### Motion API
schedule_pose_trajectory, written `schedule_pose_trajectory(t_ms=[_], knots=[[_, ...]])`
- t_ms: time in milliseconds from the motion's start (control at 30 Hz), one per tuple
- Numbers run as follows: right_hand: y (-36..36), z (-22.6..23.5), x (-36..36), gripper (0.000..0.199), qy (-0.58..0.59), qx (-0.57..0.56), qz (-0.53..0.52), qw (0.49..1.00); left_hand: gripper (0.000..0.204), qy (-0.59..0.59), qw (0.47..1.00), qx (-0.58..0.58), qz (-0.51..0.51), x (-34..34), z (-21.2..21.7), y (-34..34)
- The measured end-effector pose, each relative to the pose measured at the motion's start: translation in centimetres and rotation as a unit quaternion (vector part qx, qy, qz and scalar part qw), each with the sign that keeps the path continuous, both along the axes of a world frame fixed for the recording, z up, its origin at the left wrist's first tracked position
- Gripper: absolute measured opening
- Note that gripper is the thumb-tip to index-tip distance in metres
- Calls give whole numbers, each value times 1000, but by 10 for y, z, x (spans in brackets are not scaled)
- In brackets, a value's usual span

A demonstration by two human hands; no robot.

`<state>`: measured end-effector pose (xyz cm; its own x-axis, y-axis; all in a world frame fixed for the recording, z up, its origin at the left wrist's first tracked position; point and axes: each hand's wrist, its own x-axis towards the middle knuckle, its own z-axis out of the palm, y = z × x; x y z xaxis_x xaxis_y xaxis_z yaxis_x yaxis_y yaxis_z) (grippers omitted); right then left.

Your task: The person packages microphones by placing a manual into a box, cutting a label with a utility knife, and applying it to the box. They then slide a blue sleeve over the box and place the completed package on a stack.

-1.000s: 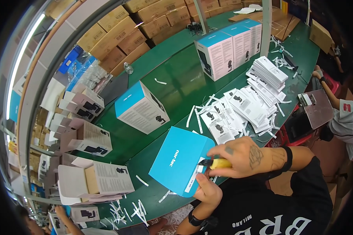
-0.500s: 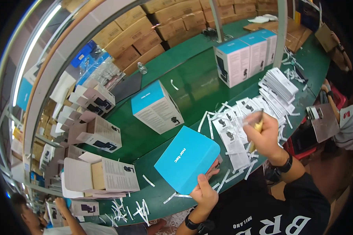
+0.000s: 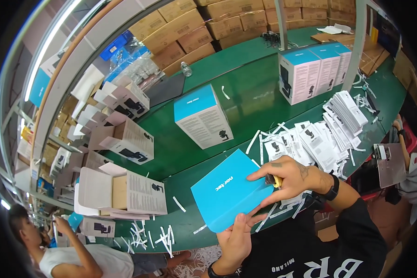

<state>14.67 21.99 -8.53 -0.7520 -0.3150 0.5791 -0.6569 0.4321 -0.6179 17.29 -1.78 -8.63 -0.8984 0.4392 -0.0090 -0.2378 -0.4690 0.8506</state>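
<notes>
– Right hand [image 3: 288,177] moved: half a second back it was up over the leaflets [image 3: 317,150], now it's down at the right side of the blue box [image 3: 223,197]. Whole view slid too, so everything on the table [image 3: 185,236] sits further right in frame. Box status?

– Lower centre of frame, tilted, blue side up, between both hands. Blue side looks flat out to its right edge; can't tell if it's fastened. I'd call it partway.

– Other boxes?

– Lone box [image 3: 206,123] near frame centre, looks shut. Blue-topped row [image 3: 301,76] at upper right, same. Open boxes [image 3: 143,197] down the left side, flaps up, so I'd count those as unfinished. Loose white strips [image 3: 179,204] scattered lower left.

– Hand pose?

– Right: forearm in from lower right, back of hand up, fingers partly spread. One finger reaches left onto the blue side, thumb lower, by the near edge. Yellow tool [image 3: 277,181] held in the grip, dark end toward the box.

– Tool touching the box?

– Can't tell from this angle.

– Left?

– Left hand [image 3: 235,238] comes up from the bottom edge, curled onto the box's near edge, thumb up against it. Fingers partly hidden, can't judge how tight.
</notes>
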Motion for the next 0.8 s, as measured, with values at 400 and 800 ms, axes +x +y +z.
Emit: schedule_pose_trajectory(t_ms=[400, 800], knots=[[-2, -20, -14, 45, 45, -14, -17, 999, 64, 447, 745, -449, 207, -18, -32, -83], [-8, -31, -19, 41, 58, 16, -4, 998, 59, 380, 844, -328, 189, -51, -56, -58]])
